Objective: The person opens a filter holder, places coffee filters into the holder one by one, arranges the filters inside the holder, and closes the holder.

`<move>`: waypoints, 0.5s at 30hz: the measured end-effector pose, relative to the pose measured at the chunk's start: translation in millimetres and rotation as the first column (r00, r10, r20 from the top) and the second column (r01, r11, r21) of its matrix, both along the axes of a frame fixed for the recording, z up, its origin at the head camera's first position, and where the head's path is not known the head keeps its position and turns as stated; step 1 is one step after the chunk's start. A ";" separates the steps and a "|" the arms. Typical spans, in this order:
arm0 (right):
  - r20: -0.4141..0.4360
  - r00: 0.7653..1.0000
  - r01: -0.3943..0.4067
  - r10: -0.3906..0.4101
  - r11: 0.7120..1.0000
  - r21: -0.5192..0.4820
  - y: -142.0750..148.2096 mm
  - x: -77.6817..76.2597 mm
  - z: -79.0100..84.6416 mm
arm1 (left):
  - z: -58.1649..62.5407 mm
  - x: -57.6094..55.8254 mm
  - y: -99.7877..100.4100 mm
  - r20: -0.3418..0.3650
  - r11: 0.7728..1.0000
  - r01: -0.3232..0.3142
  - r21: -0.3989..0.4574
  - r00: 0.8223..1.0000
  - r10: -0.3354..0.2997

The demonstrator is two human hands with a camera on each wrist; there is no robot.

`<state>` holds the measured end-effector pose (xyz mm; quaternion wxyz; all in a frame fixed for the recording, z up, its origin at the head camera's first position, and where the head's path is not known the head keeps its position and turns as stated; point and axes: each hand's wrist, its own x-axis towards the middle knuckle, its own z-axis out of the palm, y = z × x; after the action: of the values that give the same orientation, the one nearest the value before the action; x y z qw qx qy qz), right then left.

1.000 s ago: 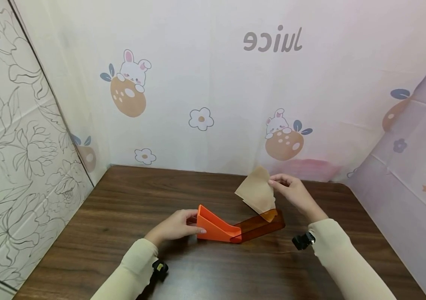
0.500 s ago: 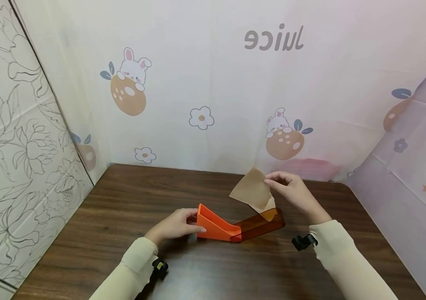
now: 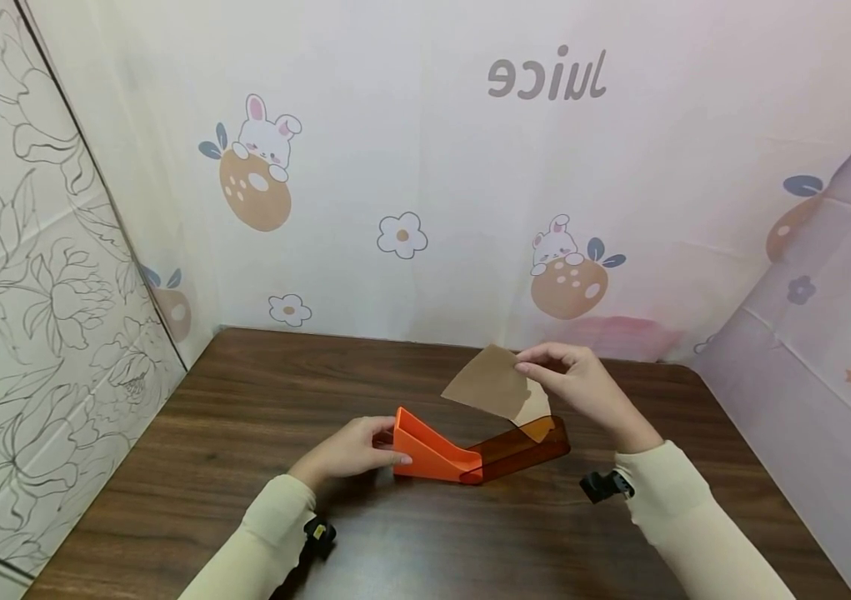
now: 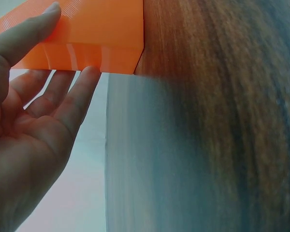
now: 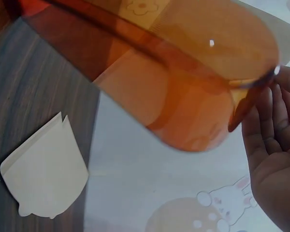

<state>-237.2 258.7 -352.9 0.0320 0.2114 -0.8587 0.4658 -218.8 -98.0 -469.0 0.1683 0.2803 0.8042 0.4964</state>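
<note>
Left hand (image 3: 350, 452) grips the tall end of an orange holder (image 3: 425, 457) on the dark wood table (image 3: 260, 383), thumb on near face. Translucent amber cover (image 3: 515, 457) extends right from the low end. Right hand (image 3: 583, 385) pinches a brown paper sheet (image 3: 487, 383) at its right edge; lighter paper (image 3: 536, 406) partly covered by it, lower corner tinted amber. Backdrop (image 3: 342, 167): pale, rabbit print, mirrored "Juice".
</note>
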 end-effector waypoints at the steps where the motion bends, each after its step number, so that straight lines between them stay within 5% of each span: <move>1: -0.004 1.000 -0.007 0.007 1.000 0.004 -1.9 1.3 1.2 | 0.0 0.0 0.0 0.000 1.000 0.000 0.002 1.000 0.000; 15: -0.075 0.994 -0.081 0.085 0.995 0.050 -22.7 11.6 6.3 | -0.1 -0.3 0.2 -0.002 1.000 0.000 0.000 1.000 0.000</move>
<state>-225.6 236.0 -346.5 0.0405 0.2653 -0.8579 0.4381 -219.0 -97.8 -469.1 0.1674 0.2808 0.8044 0.4961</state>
